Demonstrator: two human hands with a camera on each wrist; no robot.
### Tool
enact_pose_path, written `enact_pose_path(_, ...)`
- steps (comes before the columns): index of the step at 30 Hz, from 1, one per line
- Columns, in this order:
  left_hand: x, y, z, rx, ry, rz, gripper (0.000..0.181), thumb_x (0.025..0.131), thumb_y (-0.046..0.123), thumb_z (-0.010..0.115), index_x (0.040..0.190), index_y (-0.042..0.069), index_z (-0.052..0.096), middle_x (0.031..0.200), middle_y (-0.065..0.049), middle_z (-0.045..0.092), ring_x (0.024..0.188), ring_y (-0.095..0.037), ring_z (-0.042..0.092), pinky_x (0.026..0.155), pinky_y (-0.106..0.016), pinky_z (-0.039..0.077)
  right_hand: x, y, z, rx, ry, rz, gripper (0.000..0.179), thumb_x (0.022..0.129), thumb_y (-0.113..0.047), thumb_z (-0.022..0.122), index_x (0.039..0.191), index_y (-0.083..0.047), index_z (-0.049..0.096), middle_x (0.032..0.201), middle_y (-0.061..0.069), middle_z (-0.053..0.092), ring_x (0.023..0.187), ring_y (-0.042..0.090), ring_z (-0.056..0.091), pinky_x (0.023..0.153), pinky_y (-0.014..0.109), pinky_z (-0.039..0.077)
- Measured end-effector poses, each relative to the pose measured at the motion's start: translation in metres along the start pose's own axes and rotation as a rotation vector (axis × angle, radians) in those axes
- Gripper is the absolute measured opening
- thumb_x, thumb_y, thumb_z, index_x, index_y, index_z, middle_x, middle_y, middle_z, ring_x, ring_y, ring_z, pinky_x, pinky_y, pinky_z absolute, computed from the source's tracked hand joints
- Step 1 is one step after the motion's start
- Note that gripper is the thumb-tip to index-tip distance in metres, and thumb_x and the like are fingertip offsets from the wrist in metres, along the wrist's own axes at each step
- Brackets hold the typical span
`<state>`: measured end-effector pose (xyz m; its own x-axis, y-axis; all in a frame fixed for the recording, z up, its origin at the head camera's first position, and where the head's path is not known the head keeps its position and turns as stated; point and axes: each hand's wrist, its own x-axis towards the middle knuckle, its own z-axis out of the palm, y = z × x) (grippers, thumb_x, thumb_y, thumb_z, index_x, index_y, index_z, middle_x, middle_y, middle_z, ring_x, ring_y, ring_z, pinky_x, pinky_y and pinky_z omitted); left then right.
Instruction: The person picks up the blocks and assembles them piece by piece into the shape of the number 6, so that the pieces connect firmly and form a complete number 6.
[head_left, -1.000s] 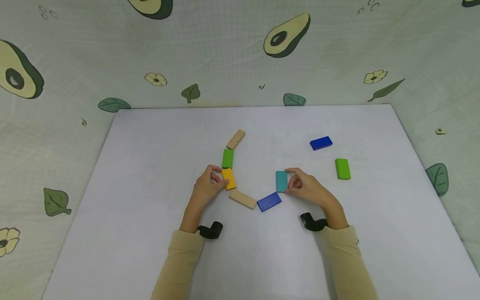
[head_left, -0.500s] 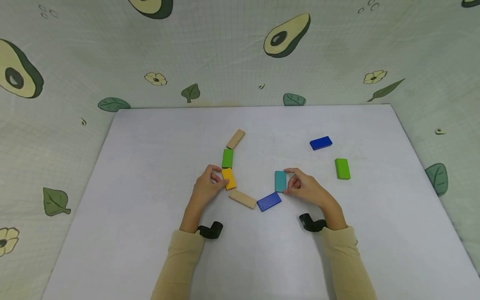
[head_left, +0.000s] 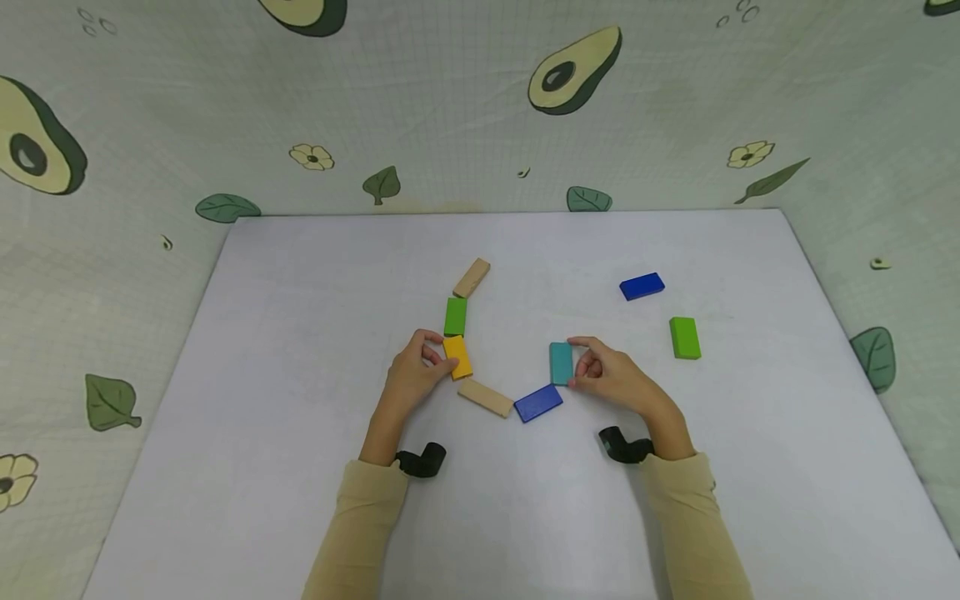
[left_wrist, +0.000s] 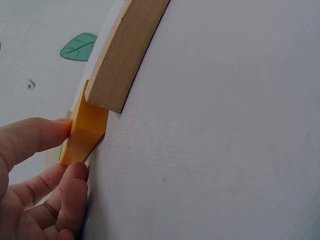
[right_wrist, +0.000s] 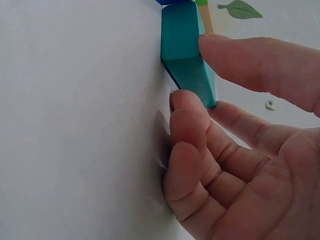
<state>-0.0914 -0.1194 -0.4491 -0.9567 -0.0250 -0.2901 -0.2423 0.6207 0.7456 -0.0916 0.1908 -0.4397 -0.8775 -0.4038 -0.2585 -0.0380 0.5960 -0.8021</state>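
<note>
Between thumb and index finger, my left hand [head_left: 415,371] pinches a yellow block [head_left: 458,357] at its left side. My right hand [head_left: 617,375] pinches a teal block [head_left: 561,363] by its right side, thumb and index finger at its two ends. A curved line of flat blocks runs between the hands: a plain wooden block [head_left: 472,278] at the far end, a green block [head_left: 455,317], the yellow one, a second wooden block [head_left: 485,398], a blue block [head_left: 538,404], then the teal one. In the left wrist view a wooden block [left_wrist: 127,52] adjoins the yellow one.
Apart from the line, a dark blue block [head_left: 642,287] and another green block [head_left: 686,337] lie at the right on the white table [head_left: 300,333]. A cloth [head_left: 450,108] printed with avocados and leaves stands behind and at both sides.
The right hand has shifted the teal block slightly left within the first half second, then stayed almost still. The left hand and the yellow block have not visibly moved.
</note>
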Motion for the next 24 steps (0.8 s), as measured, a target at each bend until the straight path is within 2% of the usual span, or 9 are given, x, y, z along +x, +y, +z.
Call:
enact_pose_path(9, -0.001, 0.0, 0.0, 0.005, 0.001, -0.011, 0.04, 0.083, 0.026, 0.068, 0.116, 0.012, 0.051, 0.084, -0.006, 0.057, 0.067, -0.018, 0.048, 0.058, -0.025, 0.035, -0.001, 0.0, 0.0, -0.005, 0.0, 0.003, 0.063, 0.083, -0.015, 0.068, 0.137, -0.001, 0.038, 0.088, 0.007, 0.056, 0.076, 0.013, 0.049, 0.071, 0.022, 0.041)
enact_pose_path(13, 0.0, 0.0, 0.0, 0.002, -0.001, -0.01, 0.04, 0.083, 0.026, 0.068, 0.116, 0.011, 0.051, 0.084, -0.006, 0.057, 0.067, -0.018, 0.048, 0.058, -0.025, 0.035, -0.003, 0.001, -0.002, -0.014, 0.026, 0.017, 0.059, 0.086, -0.014, 0.064, 0.138, 0.0, 0.037, 0.089, 0.007, 0.058, 0.076, 0.013, 0.051, 0.071, 0.022, 0.042)
enact_pose_path(17, 0.0, 0.001, 0.0, 0.001, -0.001, -0.006, 0.04, 0.083, 0.025, 0.068, 0.116, 0.011, 0.051, 0.084, -0.006, 0.057, 0.067, -0.018, 0.048, 0.058, -0.025, 0.035, -0.006, 0.0, -0.008, -0.033, 0.112, 0.058, 0.053, 0.09, -0.015, 0.059, 0.137, -0.002, 0.038, 0.096, 0.01, 0.059, 0.084, 0.018, 0.055, 0.072, 0.023, 0.044)
enact_pose_path(24, -0.001, 0.002, 0.0, -0.002, 0.003, -0.006, 0.04, 0.083, 0.025, 0.068, 0.116, 0.011, 0.051, 0.084, -0.006, 0.057, 0.067, -0.018, 0.048, 0.058, -0.025, 0.035, -0.013, 0.002, -0.028, -0.034, 0.36, 0.142, 0.046, 0.094, -0.026, 0.054, 0.133, -0.003, 0.044, 0.109, 0.016, 0.057, 0.099, 0.025, 0.052, 0.078, 0.015, 0.039)
